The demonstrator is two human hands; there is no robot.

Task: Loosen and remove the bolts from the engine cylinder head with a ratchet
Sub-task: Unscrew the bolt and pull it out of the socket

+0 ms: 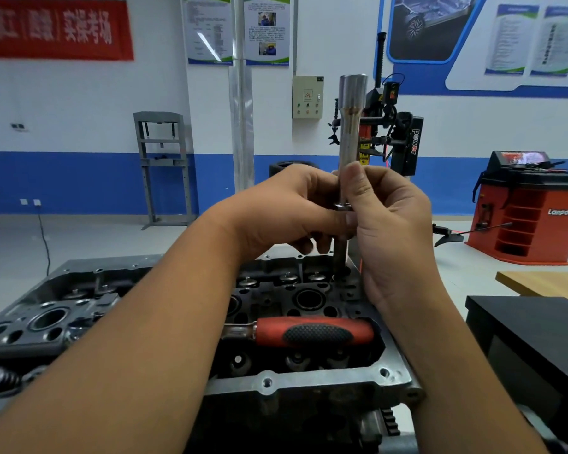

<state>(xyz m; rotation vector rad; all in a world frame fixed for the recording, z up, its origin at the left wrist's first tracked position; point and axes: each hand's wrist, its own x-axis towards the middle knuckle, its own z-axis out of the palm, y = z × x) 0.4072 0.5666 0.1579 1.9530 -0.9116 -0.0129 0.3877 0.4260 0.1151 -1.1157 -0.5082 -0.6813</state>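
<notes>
Fingers of both my hands are pinching one long steel socket extension (348, 139), which is standing upright above the far right corner of the cylinder head (312, 299). My left hand (286, 208) is wrapping in from the left, its fingers curled around the shaft near a small flange where the bolt (341, 253) is hanging out of the tool's lower end. My right hand (391, 217) is coming in from the right, its thumb and fingers pressing the shaft just above that flange. The bolt's lower tip is sitting at or just inside a hole in the head; I cannot tell whether it is clear of the threads. The wide upper end of the extension is pointing up, with nothing attached to it.

The ratchet (312, 332) is lying untouched across the open top of the head, its red and black handle pointing right, the metal end hidden under my left forearm. Valve springs (289, 278) are showing in a row along the far side of the head. A dark tabletop (532, 326) is standing just to the right.
</notes>
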